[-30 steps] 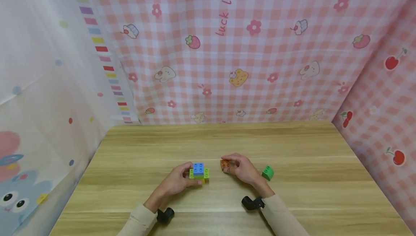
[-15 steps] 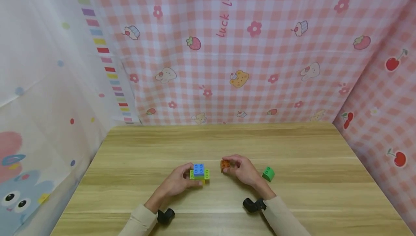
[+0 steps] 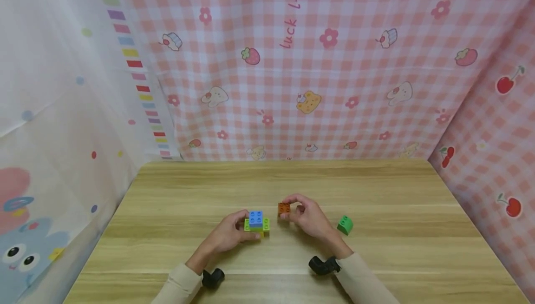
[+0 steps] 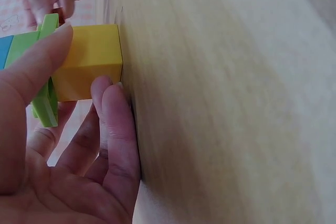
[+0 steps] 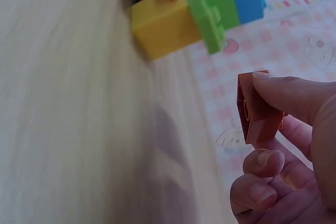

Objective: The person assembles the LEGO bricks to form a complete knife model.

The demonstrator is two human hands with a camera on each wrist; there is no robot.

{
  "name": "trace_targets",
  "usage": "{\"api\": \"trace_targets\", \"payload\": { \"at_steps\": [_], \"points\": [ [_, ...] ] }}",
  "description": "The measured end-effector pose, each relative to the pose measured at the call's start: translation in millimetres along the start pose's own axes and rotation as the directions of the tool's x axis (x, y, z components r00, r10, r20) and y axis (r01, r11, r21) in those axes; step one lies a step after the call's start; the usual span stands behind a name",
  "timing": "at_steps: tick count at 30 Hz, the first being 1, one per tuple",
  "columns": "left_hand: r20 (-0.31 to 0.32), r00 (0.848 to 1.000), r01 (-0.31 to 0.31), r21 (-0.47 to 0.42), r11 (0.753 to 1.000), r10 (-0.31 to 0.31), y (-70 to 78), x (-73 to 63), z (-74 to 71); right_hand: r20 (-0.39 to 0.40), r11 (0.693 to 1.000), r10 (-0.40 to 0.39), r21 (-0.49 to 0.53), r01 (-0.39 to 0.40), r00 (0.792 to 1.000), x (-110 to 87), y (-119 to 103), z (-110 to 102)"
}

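Observation:
A small stack stands on the wooden table: a blue brick on a green plate on a yellow brick. My left hand grips the stack from the left, thumb on the green plate, fingertips by the yellow base. My right hand pinches an orange brick just right of the stack and slightly above the table. In the right wrist view the orange brick hangs clear of the stack.
A loose green brick lies on the table to the right of my right hand. Pink checked cloth walls close the back and right; a white patterned curtain hangs on the left.
My right hand has lifted the orange brick off the table and carried it a little left, towards the stack. The left hand and the stack have stayed put.

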State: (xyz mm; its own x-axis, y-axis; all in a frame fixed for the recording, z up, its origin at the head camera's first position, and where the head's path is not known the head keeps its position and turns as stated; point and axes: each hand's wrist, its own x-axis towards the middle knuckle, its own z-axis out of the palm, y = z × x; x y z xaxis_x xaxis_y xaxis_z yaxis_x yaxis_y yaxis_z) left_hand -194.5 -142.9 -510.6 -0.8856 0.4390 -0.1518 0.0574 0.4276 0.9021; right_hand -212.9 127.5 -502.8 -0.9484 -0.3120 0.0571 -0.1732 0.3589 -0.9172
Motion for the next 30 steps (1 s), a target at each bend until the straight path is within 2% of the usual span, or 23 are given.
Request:
{"api": "trace_targets", "payload": {
  "at_steps": [14,22,30],
  "points": [
    [-0.023,0.999,-0.030,0.016,0.999,0.031,0.8,-1.3,0.2,0.010,0.994,-0.105,0.027,0.105,0.994,-2.4,-39.8,13.2],
    [-0.008,0.999,-0.033,-0.007,0.999,0.033,-1.3,-1.2,0.7,0.038,0.986,-0.159,0.062,0.157,0.987,-0.2,-49.1,25.3],
    [-0.004,1.000,-0.031,-0.016,0.999,0.031,-2.2,0.2,1.0,0.050,0.976,-0.215,0.040,0.213,0.975,2.1,-54.8,35.1]
  ]
}}
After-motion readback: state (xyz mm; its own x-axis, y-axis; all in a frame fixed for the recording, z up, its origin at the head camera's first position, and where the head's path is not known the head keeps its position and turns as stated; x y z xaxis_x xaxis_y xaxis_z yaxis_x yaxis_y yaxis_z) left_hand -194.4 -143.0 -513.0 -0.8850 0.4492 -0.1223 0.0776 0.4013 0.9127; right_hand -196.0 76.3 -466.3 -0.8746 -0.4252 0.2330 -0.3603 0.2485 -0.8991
